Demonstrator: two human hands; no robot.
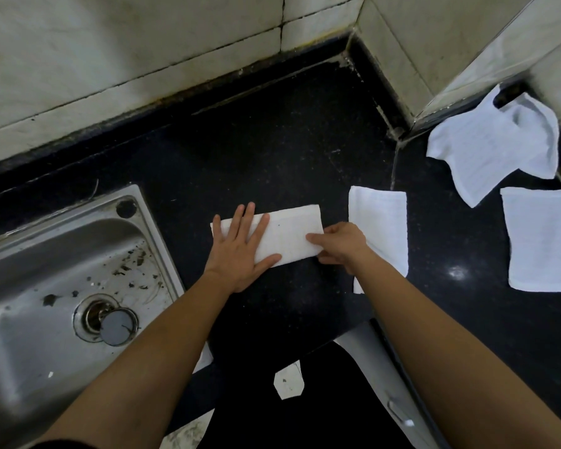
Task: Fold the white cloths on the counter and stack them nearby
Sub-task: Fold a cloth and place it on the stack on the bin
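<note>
Single head-worn wide-angle view, tipped steeply down over a black counter [289,150]

The camera sits above the person's own forearms, which enter from the bottom edge and reach up-frame, so it faces forward and down toward the tiled wall [127,59] across the top. It is near the work: the left hand [240,251] and right hand [340,243] sit near the centre on a folded white cloth [289,234]. A steel sink [156,241] fills the lower left, a crumpled white cloth [493,147] lies at upper right, and a flat white cloth [544,238] is cut by the right edge. The wall's foot bows near the borders
</note>
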